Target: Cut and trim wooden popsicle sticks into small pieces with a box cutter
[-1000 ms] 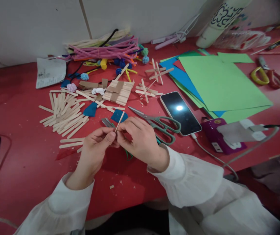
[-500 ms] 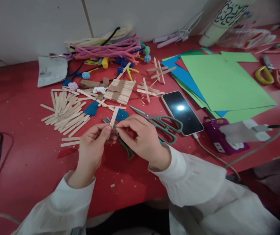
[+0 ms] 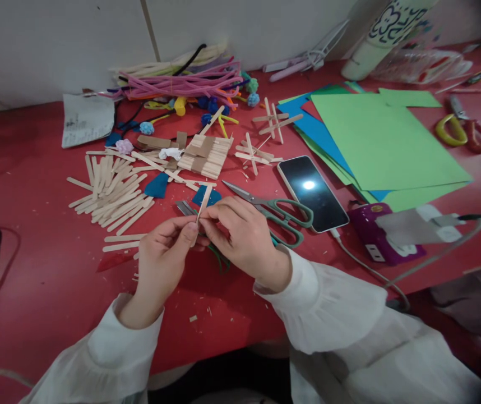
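Between the thumb and fingers of my left hand [image 3: 160, 266] is a wooden craft stick [image 3: 206, 201], its free end pointing away from me. My right hand [image 3: 246, 241] is closed in a pinch at the stick's right side, close to the left fingertips. Whether a separate sliver is in that pinch is too small to tell. Under the hands lies a metal-bladed tool [image 3: 185, 208], mostly hidden. Grey-green-handled scissors [image 3: 280, 212] lie open just beyond the right hand. A pile of loose craft sticks [image 3: 114, 193] spreads to the left.
Farther back are a bound stick panel [image 3: 213, 157], crossed-stick pieces [image 3: 273, 120] and pink pipe cleaners [image 3: 181, 81]. A phone [image 3: 313, 193] with a cable, a purple power block [image 3: 375, 235], coloured paper [image 3: 392, 140] and red-and-yellow scissors [image 3: 467, 129] occupy the right.
The craft stick has shifted slightly right and turned, now showing a narrower face. Both hands stay close together in nearly the same place.
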`<control>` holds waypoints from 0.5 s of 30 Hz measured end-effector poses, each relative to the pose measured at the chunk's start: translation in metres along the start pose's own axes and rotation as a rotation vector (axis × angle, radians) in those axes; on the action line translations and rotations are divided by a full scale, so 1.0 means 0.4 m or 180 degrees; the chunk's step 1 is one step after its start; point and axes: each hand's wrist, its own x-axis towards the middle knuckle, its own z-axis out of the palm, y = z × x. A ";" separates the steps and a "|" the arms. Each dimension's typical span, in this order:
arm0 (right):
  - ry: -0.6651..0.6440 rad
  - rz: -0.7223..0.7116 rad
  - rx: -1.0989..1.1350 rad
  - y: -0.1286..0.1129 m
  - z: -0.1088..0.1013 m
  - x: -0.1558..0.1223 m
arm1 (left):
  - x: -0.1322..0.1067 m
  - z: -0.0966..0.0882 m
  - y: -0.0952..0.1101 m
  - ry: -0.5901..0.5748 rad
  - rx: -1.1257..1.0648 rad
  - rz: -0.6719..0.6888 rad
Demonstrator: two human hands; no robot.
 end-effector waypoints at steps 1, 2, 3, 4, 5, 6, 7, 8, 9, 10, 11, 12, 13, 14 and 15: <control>-0.0005 -0.0036 -0.0034 0.000 0.000 0.001 | 0.001 -0.001 -0.001 -0.0011 -0.0032 -0.0017; -0.0015 -0.0071 -0.0058 0.000 0.001 0.002 | 0.001 -0.001 -0.002 -0.0030 -0.0078 -0.0039; -0.0028 -0.0100 -0.0069 0.000 0.001 0.003 | 0.002 -0.001 -0.002 -0.0057 -0.0140 -0.0062; -0.0032 -0.0119 -0.0065 0.001 0.001 0.004 | 0.003 -0.001 -0.003 -0.0092 -0.0215 -0.0086; -0.0035 -0.0131 -0.0046 0.001 0.002 0.006 | 0.004 0.000 -0.004 -0.0127 -0.0304 -0.0113; -0.0033 -0.0137 -0.0015 0.001 0.002 0.007 | 0.005 0.001 -0.005 -0.0152 -0.0413 -0.0147; -0.0027 -0.0137 0.0026 0.001 0.002 0.007 | 0.006 0.002 -0.006 -0.0167 -0.0540 -0.0187; -0.0022 -0.0128 0.0071 0.001 0.003 0.008 | 0.008 0.004 -0.006 -0.0183 -0.0668 -0.0241; -0.0033 -0.0106 0.0121 0.001 0.004 0.008 | 0.009 0.005 -0.006 -0.0201 -0.0783 -0.0303; -0.0057 -0.0066 0.0177 0.001 0.004 0.008 | 0.011 0.005 -0.006 -0.0219 -0.0878 -0.0366; -0.0103 -0.0011 0.0241 0.000 0.005 0.008 | 0.013 0.005 -0.005 -0.0232 -0.0944 -0.0416; -0.0164 0.0046 0.0319 0.000 0.005 0.008 | 0.015 0.005 -0.005 -0.0231 -0.0980 -0.0445; -0.0224 0.0105 0.0418 -0.001 0.004 0.007 | 0.018 0.004 -0.004 -0.0214 -0.0996 -0.0455; -0.0276 0.0180 0.0557 -0.001 0.002 0.007 | 0.020 0.002 -0.003 -0.0180 -0.1009 -0.0453; -0.0299 0.0290 0.0742 -0.001 -0.001 0.007 | 0.022 0.001 -0.002 -0.0142 -0.1030 -0.0455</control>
